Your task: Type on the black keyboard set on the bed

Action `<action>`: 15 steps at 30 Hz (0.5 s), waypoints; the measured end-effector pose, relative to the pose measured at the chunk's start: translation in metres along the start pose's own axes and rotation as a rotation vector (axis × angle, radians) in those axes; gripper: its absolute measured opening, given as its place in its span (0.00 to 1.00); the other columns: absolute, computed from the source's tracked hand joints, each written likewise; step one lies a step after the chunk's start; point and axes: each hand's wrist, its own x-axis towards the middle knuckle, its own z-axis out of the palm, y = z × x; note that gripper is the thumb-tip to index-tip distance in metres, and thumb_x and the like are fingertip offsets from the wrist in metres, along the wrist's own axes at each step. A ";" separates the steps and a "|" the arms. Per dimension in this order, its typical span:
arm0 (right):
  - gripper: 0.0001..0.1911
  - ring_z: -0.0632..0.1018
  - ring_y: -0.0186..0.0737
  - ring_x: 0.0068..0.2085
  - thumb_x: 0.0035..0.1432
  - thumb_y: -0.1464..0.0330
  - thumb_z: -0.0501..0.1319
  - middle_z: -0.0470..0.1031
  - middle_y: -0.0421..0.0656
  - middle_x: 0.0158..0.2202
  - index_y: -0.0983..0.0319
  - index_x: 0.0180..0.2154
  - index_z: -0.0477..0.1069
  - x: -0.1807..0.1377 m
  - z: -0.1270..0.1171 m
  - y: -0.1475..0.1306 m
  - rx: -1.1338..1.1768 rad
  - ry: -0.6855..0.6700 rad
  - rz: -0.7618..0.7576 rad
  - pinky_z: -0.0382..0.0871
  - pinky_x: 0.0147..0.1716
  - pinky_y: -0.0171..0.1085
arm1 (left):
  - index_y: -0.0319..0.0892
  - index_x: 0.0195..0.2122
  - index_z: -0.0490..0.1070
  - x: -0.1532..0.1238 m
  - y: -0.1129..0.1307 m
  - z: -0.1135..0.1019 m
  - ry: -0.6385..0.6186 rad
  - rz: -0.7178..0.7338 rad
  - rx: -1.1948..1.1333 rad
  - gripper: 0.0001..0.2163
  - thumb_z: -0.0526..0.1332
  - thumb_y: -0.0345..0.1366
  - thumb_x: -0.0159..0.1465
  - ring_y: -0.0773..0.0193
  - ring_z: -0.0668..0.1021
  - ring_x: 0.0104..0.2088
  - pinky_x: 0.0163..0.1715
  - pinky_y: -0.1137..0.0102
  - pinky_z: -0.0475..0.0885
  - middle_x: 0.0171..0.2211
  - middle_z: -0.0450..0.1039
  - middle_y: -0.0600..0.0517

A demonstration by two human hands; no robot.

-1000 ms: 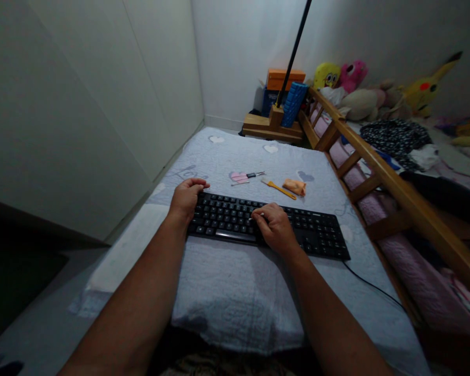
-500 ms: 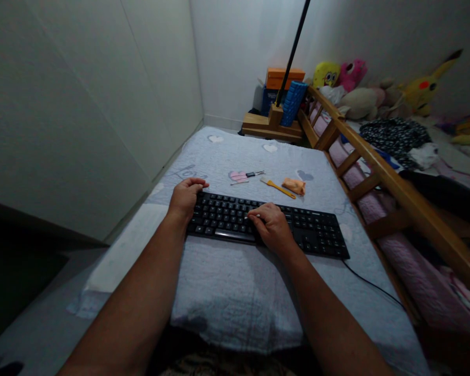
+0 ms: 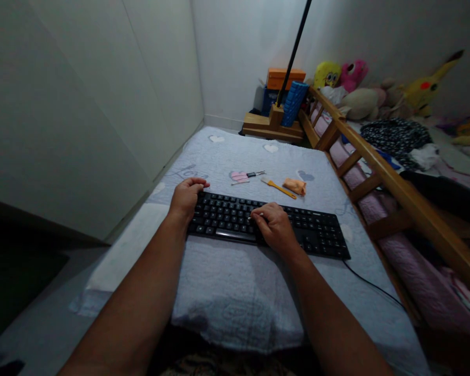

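Note:
A black keyboard (image 3: 231,213) lies across the quilted cover. My left hand (image 3: 186,197) grips its upper left corner, thumb and fingers closed together at the edge. Over the middle keys, my right hand (image 3: 274,222) pinches a thin cotton swab (image 3: 250,218), whose white tip is down by the keys. Part of the keyboard is hidden under that hand. Beyond the keyboard lie another thin swab (image 3: 240,183), a tool with a dark handle and metal tip (image 3: 255,174), a yellow-handled brush (image 3: 281,188) and a folded orange cloth (image 3: 294,186).
The keyboard's cable (image 3: 372,284) runs off to the right. A wooden bed rail (image 3: 376,151) borders the right side, with plush toys (image 3: 327,74) and clothes behind it. A pale cabinet wall (image 3: 102,104) stands at left. A wooden stand (image 3: 272,122) with a dark pole is at the back.
My right hand has shifted slightly to the right over the keys with the cotton swab. My left hand stays at the keyboard's corner.

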 end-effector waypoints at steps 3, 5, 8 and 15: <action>0.07 0.72 0.41 0.37 0.59 0.71 0.58 0.77 0.43 0.31 0.60 0.33 0.75 0.001 0.000 -0.002 0.010 -0.012 -0.011 0.62 0.41 0.41 | 0.40 0.29 0.71 0.000 -0.001 0.000 -0.006 -0.003 0.003 0.07 0.60 0.31 0.46 0.63 0.73 0.32 0.36 0.68 0.66 0.30 0.76 0.50; 0.07 0.72 0.41 0.37 0.59 0.71 0.58 0.77 0.43 0.31 0.61 0.33 0.75 0.001 0.001 -0.003 0.012 -0.018 -0.014 0.62 0.41 0.41 | 0.41 0.29 0.71 0.000 -0.001 0.000 -0.006 -0.008 0.000 0.07 0.60 0.31 0.46 0.63 0.73 0.32 0.36 0.68 0.66 0.30 0.76 0.50; 0.07 0.72 0.41 0.38 0.59 0.71 0.58 0.77 0.43 0.32 0.61 0.34 0.75 0.000 0.002 -0.003 0.018 -0.019 -0.010 0.62 0.41 0.41 | 0.41 0.28 0.71 -0.001 0.000 0.001 -0.001 -0.021 -0.005 0.07 0.59 0.31 0.46 0.63 0.73 0.32 0.36 0.68 0.66 0.30 0.76 0.50; 0.08 0.72 0.41 0.38 0.59 0.71 0.57 0.78 0.42 0.32 0.60 0.33 0.75 0.000 0.002 -0.001 0.022 -0.023 -0.003 0.62 0.42 0.42 | 0.40 0.28 0.70 -0.004 0.005 0.003 0.006 -0.049 -0.014 0.07 0.59 0.30 0.46 0.64 0.73 0.31 0.36 0.68 0.66 0.29 0.75 0.50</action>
